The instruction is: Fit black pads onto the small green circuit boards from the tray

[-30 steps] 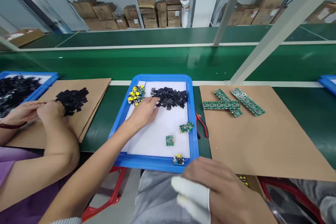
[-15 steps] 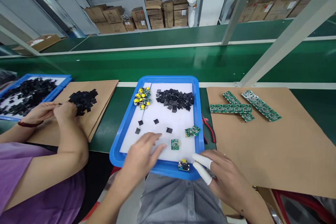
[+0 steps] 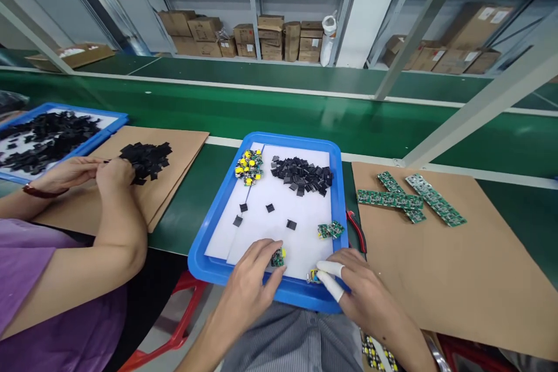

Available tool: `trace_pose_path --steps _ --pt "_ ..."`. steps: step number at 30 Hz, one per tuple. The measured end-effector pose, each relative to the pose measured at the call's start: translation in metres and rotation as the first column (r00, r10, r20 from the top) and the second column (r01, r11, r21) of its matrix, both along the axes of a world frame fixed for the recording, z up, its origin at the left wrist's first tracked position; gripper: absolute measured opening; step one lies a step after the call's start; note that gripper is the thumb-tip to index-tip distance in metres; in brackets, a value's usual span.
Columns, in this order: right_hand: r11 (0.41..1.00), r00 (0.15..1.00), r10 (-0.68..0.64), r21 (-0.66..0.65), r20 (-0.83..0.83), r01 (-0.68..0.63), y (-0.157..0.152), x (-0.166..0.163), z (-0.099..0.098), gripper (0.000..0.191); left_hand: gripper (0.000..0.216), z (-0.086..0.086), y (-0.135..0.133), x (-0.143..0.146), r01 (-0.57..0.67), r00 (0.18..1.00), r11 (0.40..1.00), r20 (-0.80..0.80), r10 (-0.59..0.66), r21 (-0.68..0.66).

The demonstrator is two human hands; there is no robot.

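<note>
My left hand (image 3: 255, 279) has its thumb and fingers closed around a small green circuit board (image 3: 278, 257), on which a bit of yellow shows at the right edge. White finger cots cover two fingertips of my right hand (image 3: 355, 285). Those fingertips pinch a second small circuit board (image 3: 313, 276) with a yellow part, at the near rim of the blue tray (image 3: 200, 244). Several black pieces (image 3: 292, 225) lie loose on the white sheet, below a heap of black pieces (image 3: 300, 174). Boards with yellow parts (image 3: 249, 167) are clustered at the tray's upper left.
Small green boards (image 3: 331, 229) lie by the tray's right wall, with red-handled pliers (image 3: 357, 231) just outside. Cardboard (image 3: 436, 279) at right carries green board strips (image 3: 436, 200). A co-worker's hands (image 3: 82, 174) work at left near black pieces. A slanted post (image 3: 475, 104) rises behind.
My left hand has moved right and closed on the green board, which lay flat before. My right fingertips have come onto the yellow-topped board. The camera view has shifted.
</note>
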State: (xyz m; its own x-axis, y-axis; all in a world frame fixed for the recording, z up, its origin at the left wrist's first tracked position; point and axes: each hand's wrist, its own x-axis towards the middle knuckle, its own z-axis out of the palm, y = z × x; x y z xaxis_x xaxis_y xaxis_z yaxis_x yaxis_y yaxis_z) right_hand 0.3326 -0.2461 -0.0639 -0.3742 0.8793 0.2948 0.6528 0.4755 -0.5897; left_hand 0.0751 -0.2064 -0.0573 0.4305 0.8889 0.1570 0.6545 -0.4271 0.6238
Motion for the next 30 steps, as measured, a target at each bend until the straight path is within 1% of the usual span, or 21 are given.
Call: trace_pose_path --steps 4,7,8,9,11,13,16,19,23,24,25,26,27,28,29,30 --pt "1.000 0.987 0.006 0.019 0.161 -0.009 0.001 0.008 -0.003 0.038 0.037 -0.005 -0.003 -0.002 -0.024 0.995 0.999 0.095 0.027 -0.031" --pt "0.997 0.977 -0.014 0.078 0.212 -0.003 0.011 0.003 0.006 0.036 0.036 -0.006 -0.002 -0.002 -0.012 0.994 0.999 0.112 0.016 -0.039" --pt "0.997 0.970 -0.025 0.078 0.242 0.007 0.018 -0.002 0.011 0.033 0.036 -0.006 -0.001 -0.002 -0.005 0.994 0.999 0.113 0.010 -0.043" --pt "0.998 0.956 -0.031 0.059 0.290 0.015 0.026 -0.009 0.016 0.031 0.037 -0.007 -0.001 -0.002 0.002 0.994 0.999 0.112 0.003 -0.046" --pt "0.999 0.910 -0.020 -0.021 0.415 0.032 0.045 -0.026 0.024 0.025 0.037 -0.009 0.000 -0.003 0.011 0.994 0.999 0.111 -0.006 -0.046" --pt "0.997 0.864 0.008 -0.073 0.503 0.033 0.065 -0.044 0.028 0.023 0.037 -0.011 0.000 -0.004 0.009 0.993 0.999 0.120 -0.003 -0.047" --pt "0.998 0.857 0.032 -0.070 0.515 0.005 0.088 -0.064 0.028 0.023 0.036 -0.013 0.000 -0.006 -0.013 0.987 0.998 0.157 0.022 -0.059" --pt "0.998 0.879 0.048 -0.065 0.475 -0.020 0.099 -0.068 0.027 0.025 0.041 -0.015 -0.001 -0.008 -0.041 0.979 0.996 0.196 0.056 -0.080" --pt "0.998 0.926 0.035 -0.061 0.376 -0.013 0.093 -0.058 0.029 0.027 0.050 -0.016 -0.002 -0.012 -0.059 0.949 0.987 0.298 0.102 -0.149" --pt "0.998 0.954 0.024 -0.065 0.298 -0.005 0.089 -0.055 0.028 0.026 0.050 -0.016 -0.002 -0.013 -0.059 0.931 0.982 0.346 0.120 -0.180" --pt "0.997 0.985 0.007 -0.077 0.174 0.006 0.083 -0.053 0.028 0.025 0.049 -0.014 -0.002 -0.014 -0.056 0.905 0.974 0.401 0.143 -0.219" --pt "0.995 1.000 -0.020 -0.099 0.012 0.021 0.077 -0.052 0.027 0.022 0.048 -0.012 -0.002 -0.014 -0.045 0.872 0.962 0.458 0.170 -0.270" --pt "0.990 0.985 -0.060 -0.132 -0.165 0.038 0.070 -0.051 0.025 0.018 0.045 -0.009 -0.002 -0.014 -0.026 0.835 0.945 0.514 0.199 -0.325" --pt "0.983 0.939 -0.109 -0.174 -0.325 0.053 0.064 -0.051 0.024 0.015 0.043 -0.005 -0.003 -0.013 0.002 0.796 0.927 0.562 0.225 -0.375" --pt "0.974 0.883 -0.156 -0.217 -0.443 0.063 0.058 -0.051 0.022 0.012 0.040 -0.001 -0.003 -0.011 0.035 0.761 0.909 0.601 0.245 -0.415" --pt "0.964 0.838 -0.198 -0.254 -0.508 0.073 0.053 -0.051 0.020 0.010 0.037 0.003 -0.003 -0.009 0.067 0.733 0.896 0.631 0.254 -0.440"
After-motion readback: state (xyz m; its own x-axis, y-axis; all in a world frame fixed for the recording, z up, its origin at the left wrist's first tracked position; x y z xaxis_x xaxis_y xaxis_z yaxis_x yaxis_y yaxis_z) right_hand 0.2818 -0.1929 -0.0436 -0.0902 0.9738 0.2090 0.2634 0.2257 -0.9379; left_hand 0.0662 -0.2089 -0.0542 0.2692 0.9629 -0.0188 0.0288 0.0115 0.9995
